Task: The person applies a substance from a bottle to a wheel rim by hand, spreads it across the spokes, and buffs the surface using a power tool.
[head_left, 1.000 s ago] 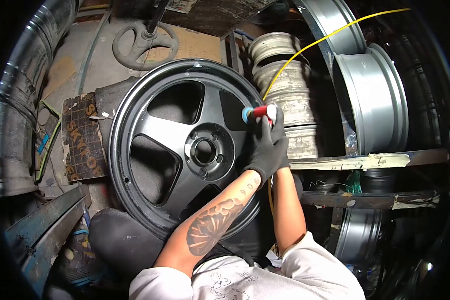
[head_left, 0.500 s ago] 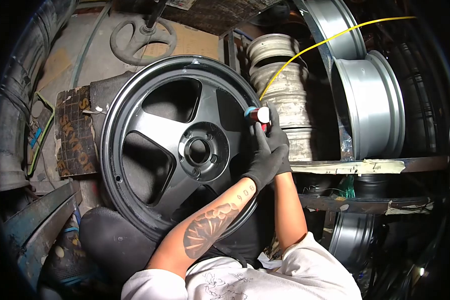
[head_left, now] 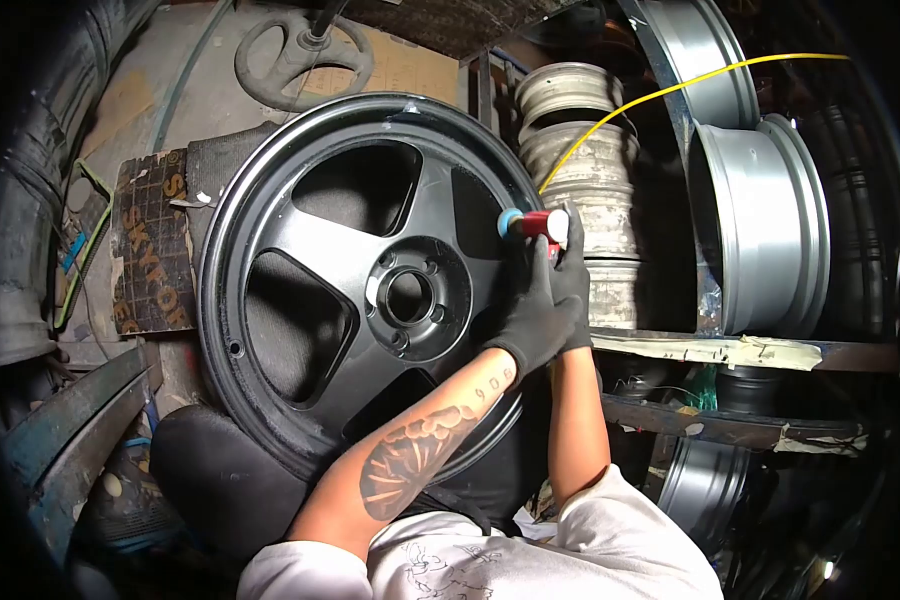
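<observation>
A black five-spoke wheel rim [head_left: 320, 225] leans over my lap, its bolt-hole hub facing up. Both hands wear black gloves and come together at the rim's right edge around a small red air sander [head_left: 538, 223] with a light blue pad at its left end. My left hand [head_left: 538, 315] wraps the tool from the near side, thumb along its body. My right hand [head_left: 573, 265] grips it from the right, fingers closed. The blue pad sits right by the inner lip of the rim. Part of the tool is hidden behind the gloves.
A yellow hose [head_left: 660, 90] arcs from the tool area to the upper right. Worn rims [head_left: 580, 180] stand stacked behind it, and silver rims [head_left: 765, 230] sit on a rack [head_left: 690, 350] at right. A steering wheel [head_left: 305, 60] lies beyond the rim, a printed board [head_left: 150, 240] at left.
The view has shifted slightly. The sander has turned in my hands, showing more of its red body, with its blue pad still by the rim lip.
</observation>
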`<state>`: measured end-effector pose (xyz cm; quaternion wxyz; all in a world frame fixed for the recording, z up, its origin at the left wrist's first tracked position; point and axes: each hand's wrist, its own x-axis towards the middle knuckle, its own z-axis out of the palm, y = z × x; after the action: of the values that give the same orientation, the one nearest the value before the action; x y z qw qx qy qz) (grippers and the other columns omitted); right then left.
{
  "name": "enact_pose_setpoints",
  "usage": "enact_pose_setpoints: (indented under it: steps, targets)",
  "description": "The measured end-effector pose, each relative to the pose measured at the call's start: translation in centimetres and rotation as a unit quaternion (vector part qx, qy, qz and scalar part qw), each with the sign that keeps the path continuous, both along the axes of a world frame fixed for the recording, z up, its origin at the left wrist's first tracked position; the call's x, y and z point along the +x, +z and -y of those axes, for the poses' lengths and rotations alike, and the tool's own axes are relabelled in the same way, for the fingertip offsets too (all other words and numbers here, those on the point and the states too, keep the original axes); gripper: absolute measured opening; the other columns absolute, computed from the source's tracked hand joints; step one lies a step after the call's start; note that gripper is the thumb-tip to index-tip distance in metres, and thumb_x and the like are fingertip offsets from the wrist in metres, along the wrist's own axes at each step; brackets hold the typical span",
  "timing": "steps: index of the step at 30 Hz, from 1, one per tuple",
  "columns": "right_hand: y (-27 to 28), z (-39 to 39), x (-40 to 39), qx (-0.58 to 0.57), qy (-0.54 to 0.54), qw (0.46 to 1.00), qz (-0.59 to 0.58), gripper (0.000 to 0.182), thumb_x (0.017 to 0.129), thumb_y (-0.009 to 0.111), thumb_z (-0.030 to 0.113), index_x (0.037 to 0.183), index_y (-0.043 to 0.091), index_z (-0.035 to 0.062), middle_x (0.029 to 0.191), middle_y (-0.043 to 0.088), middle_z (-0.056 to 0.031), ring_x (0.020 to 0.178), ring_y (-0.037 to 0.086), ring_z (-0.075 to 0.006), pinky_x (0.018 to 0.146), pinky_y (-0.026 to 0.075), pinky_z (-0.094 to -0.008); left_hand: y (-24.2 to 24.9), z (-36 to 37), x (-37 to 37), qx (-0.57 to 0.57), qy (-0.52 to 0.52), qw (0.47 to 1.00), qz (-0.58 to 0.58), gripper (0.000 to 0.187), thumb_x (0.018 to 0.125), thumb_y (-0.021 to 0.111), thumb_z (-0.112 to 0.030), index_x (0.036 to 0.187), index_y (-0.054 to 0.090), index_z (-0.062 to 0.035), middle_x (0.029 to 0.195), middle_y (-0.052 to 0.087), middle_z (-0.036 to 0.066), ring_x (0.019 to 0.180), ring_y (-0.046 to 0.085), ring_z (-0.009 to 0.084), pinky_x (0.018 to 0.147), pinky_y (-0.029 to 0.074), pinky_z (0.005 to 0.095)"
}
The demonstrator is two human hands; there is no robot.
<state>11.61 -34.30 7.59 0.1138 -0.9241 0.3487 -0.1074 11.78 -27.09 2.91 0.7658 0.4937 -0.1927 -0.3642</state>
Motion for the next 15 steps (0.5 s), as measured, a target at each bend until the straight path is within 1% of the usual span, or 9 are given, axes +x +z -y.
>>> enact_pose_setpoints:
  steps: [3,5,6,7,8,9,10,12,15]
  targets:
    - [-0.2,0.6,-2.8,-0.017,-0.002,0.998,-0.062,0.076,0.098,0.063,0.04,0.164,0.025,0.0317,0.108,0.072,-0.0285,0.096,0.068,-0.0529,0.077,0.053,-0.0568,1.1,-1.1,-1.1,0.063,-0.061,0.996,0.018,0.107,0.094,0.065,-0.029,0.162,-0.012,0.0007,0.162,0.021,0.041,0.147,0.038,0.0501,0.123,0.03,0.0478]
    - [0.2,0.8,-3.4,-0.017,0.004,0.996,-0.086,0.077,0.098,0.062,0.041,0.165,0.024,0.0332,0.104,0.073,-0.0282,0.092,0.068,-0.0539,0.074,0.053,-0.0579,1.2,-0.5,-2.6,0.075,-0.042,0.995,0.052,0.11,0.094,0.066,-0.032,0.16,-0.014,0.0053,0.162,0.017,0.043,0.15,0.031,0.0514,0.125,0.026,0.0479]
    - [0.3,1.1,-3.4,-0.02,0.005,0.995,-0.094,0.077,0.098,0.063,0.04,0.164,0.025,0.0332,0.104,0.073,-0.0277,0.092,0.069,-0.0535,0.074,0.053,-0.0575,0.9,-0.3,-3.2,0.062,0.006,0.993,0.104,0.113,0.095,0.066,-0.034,0.157,-0.017,0.0098,0.164,0.011,0.042,0.154,0.023,0.0513,0.127,0.021,0.046]
    - [0.5,1.2,-3.4,-0.022,0.005,0.995,-0.102,0.077,0.098,0.063,0.039,0.164,0.025,0.0332,0.104,0.073,-0.0272,0.092,0.069,-0.0531,0.073,0.053,-0.0571,0.9,-0.4,-2.9,0.042,-0.007,0.995,0.087,0.114,0.095,0.066,-0.034,0.158,-0.018,0.009,0.164,0.01,0.042,0.154,0.022,0.0501,0.127,0.02,0.0455]
    - [0.8,0.2,-2.4,-0.027,0.041,0.998,-0.044,0.076,0.097,0.064,0.036,0.164,0.027,0.0318,0.105,0.074,-0.0259,0.092,0.07,-0.0516,0.074,0.053,-0.0565,0.7,-0.6,-2.0,0.021,-0.02,0.997,0.071,0.114,0.095,0.067,-0.033,0.158,-0.019,0.0083,0.164,0.01,0.041,0.155,0.021,0.0489,0.127,0.02,0.045]
    - [0.6,0.4,-1.6,-0.027,0.055,0.998,-0.031,0.076,0.097,0.064,0.036,0.164,0.028,0.0315,0.106,0.074,-0.0254,0.093,0.07,-0.0509,0.074,0.054,-0.056,0.5,-0.7,-1.1,0.001,-0.032,0.998,0.055,0.115,0.096,0.067,-0.033,0.158,-0.02,0.0076,0.165,0.01,0.041,0.156,0.021,0.0476,0.127,0.02,0.0444]
    - [0.4,0.7,-0.6,-0.026,0.07,0.997,-0.019,0.076,0.097,0.064,0.035,0.164,0.028,0.0311,0.107,0.074,-0.025,0.093,0.07,-0.0503,0.075,0.054,-0.0555,0.0,-0.2,-0.5,-0.014,-0.015,0.998,0.053,0.115,0.098,0.065,-0.033,0.157,-0.025,0.0067,0.166,0.01,0.039,0.156,0.022,0.0436,0.127,0.022,0.0431]
    - [-0.2,1.3,1.2,-0.039,0.121,0.992,0.016,0.076,0.096,0.064,0.034,0.163,0.029,0.0308,0.109,0.074,-0.0239,0.095,0.071,-0.048,0.078,0.056,-0.0529,-0.4,-0.3,1.0,-0.068,-0.011,0.998,0.003,0.114,0.099,0.064,-0.032,0.156,-0.026,0.006,0.166,0.011,0.037,0.156,0.023,0.0413,0.126,0.023,0.0419]
    - [1.3,0.3,1.8,-0.012,0.098,0.993,-0.07,0.075,0.097,0.064,0.035,0.163,0.03,0.0308,0.11,0.075,-0.0223,0.097,0.072,-0.046,0.08,0.056,-0.0513,0.7,-1.8,1.9,-0.099,-0.055,0.991,-0.071,0.113,0.1,0.062,-0.03,0.155,-0.03,0.005,0.167,0.011,0.035,0.155,0.024,0.0388,0.125,0.026,0.0401]
